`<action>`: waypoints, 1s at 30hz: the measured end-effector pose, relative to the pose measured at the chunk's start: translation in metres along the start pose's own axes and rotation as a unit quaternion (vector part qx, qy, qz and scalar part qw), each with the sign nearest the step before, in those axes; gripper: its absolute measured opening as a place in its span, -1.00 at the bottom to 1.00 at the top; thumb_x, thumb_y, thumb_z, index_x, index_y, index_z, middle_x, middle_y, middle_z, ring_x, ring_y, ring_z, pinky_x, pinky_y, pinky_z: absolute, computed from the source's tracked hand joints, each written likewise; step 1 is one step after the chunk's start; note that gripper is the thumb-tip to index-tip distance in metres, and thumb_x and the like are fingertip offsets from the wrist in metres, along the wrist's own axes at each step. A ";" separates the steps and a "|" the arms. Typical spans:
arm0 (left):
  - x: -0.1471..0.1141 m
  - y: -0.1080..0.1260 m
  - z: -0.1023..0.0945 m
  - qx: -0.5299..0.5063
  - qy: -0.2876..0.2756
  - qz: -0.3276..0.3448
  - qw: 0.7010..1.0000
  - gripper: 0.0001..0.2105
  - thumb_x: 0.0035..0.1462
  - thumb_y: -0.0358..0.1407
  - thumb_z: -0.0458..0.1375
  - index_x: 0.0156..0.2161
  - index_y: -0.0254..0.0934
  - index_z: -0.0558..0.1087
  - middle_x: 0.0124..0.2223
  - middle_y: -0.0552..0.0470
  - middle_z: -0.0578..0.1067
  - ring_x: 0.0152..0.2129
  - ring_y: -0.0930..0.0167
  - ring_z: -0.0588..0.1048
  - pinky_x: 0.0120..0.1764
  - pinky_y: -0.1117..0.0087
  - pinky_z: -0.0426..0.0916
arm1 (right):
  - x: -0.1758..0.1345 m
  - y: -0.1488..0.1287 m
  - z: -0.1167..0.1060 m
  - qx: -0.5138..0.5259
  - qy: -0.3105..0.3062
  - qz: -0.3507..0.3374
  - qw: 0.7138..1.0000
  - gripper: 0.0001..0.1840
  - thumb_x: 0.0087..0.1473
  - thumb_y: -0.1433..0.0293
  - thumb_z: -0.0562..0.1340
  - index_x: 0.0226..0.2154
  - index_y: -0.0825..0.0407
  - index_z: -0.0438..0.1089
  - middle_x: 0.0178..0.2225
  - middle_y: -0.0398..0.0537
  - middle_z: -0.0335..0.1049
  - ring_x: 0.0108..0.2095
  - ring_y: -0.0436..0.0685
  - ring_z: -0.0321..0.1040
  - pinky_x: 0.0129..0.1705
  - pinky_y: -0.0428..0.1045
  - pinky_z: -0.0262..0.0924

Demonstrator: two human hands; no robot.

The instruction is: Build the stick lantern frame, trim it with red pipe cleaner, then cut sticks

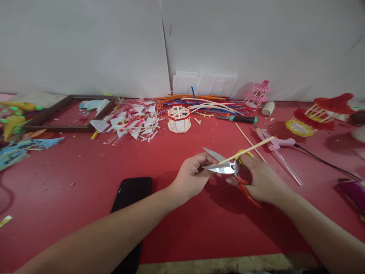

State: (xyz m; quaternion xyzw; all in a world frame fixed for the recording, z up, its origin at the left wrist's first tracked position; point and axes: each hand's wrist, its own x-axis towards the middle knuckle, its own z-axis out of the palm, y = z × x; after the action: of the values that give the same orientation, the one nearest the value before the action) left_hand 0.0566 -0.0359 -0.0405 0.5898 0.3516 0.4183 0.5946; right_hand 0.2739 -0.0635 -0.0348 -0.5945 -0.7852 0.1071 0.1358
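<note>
In my right hand [262, 177] is a pair of scissors [225, 168] with red handles, its blades parted and pointing left. A pale thin stick [251, 148] slants up to the right from between the blades, over my right hand. My left hand [192, 175] is closed at the blades, fingers pinched around the stick's lower end, which is mostly hidden. Another pale stick [249, 140] lies on the red table behind my right hand. Beyond my hands stands a small round frame [179, 118] of pale sticks with a red band.
A pink glue gun [275, 142] with a cord lies at right. Near it are a utility knife [243, 119] and a red-yellow stick model [319, 114]. Bundled coloured stems [205, 104] and scraps [134, 121] line the back. A black phone [132, 194] lies beside my left forearm.
</note>
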 end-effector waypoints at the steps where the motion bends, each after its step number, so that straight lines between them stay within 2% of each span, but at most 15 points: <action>1: 0.000 0.000 0.000 0.003 0.002 0.005 1.000 -0.95 0.01 -0.45 0.13 -0.41 -0.29 0.42 -0.44 0.08 0.49 -0.53 0.52 0.43 -0.44 0.52 0.34 | 0.000 0.000 0.000 0.008 -0.003 -0.002 1.000 -0.69 0.02 0.12 0.26 -0.35 -0.03 0.19 -0.36 -0.04 0.38 -0.38 0.13 0.33 -0.38 -0.02 0.13; 6: -0.001 0.000 -0.001 0.029 0.002 0.023 0.999 -0.84 -0.03 -0.54 0.06 -0.40 -0.28 0.44 -0.41 0.07 0.52 -0.45 0.48 0.49 -0.35 0.50 0.37 | -0.001 -0.003 -0.001 0.023 -0.009 -0.006 1.000 -0.68 0.01 0.12 0.26 -0.37 -0.04 0.17 -0.39 -0.06 0.37 -0.39 0.13 0.33 -0.38 -0.02 0.12; 14: -0.003 0.002 -0.004 0.078 -0.003 0.050 0.996 -0.80 -0.01 -0.57 0.07 -0.36 -0.29 0.48 -0.37 0.05 0.57 -0.43 0.47 0.51 -0.34 0.49 0.38 | -0.002 -0.004 -0.001 0.032 -0.017 0.000 0.999 -0.65 0.00 0.09 0.26 -0.35 -0.03 0.19 -0.36 -0.03 0.39 -0.39 0.14 0.32 -0.38 -0.02 0.14; 19: -0.006 0.000 -0.004 0.113 -0.004 0.076 0.991 -0.77 0.03 -0.58 0.00 -0.36 -0.30 0.47 -0.51 0.10 0.51 -0.60 0.54 0.44 -0.49 0.57 0.32 | -0.003 -0.003 -0.001 0.018 -0.005 -0.004 1.000 -0.66 0.01 0.10 0.25 -0.38 -0.04 0.17 -0.40 -0.06 0.36 -0.44 0.12 0.29 -0.41 -0.03 0.10; 26: -0.007 0.004 -0.003 0.088 -0.037 0.095 0.991 -0.77 0.08 -0.59 -0.04 -0.35 -0.33 0.43 -0.52 0.11 0.48 -0.61 0.58 0.43 -0.49 0.60 0.32 | -0.004 -0.001 -0.004 0.010 0.037 -0.043 0.998 -0.66 0.00 0.10 0.26 -0.44 -0.04 0.15 -0.53 -0.17 0.26 -0.57 0.03 0.17 -0.51 -0.08 0.03; 30: -0.007 0.007 -0.005 0.095 -0.079 0.078 0.989 -0.79 0.13 -0.55 -0.04 -0.43 -0.33 0.39 -0.54 0.10 0.45 -0.62 0.58 0.40 -0.49 0.58 0.30 | -0.004 0.003 -0.006 0.031 0.051 -0.076 0.995 -0.65 0.00 0.10 0.28 -0.47 -0.04 0.15 -0.54 -0.19 0.24 -0.57 0.01 0.14 -0.50 -0.08 0.05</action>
State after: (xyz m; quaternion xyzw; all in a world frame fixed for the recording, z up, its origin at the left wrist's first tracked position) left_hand 0.0482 -0.0409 -0.0341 0.7002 0.2945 0.3806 0.5274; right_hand 0.2796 -0.0666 -0.0307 -0.5330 -0.8168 0.0900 0.2017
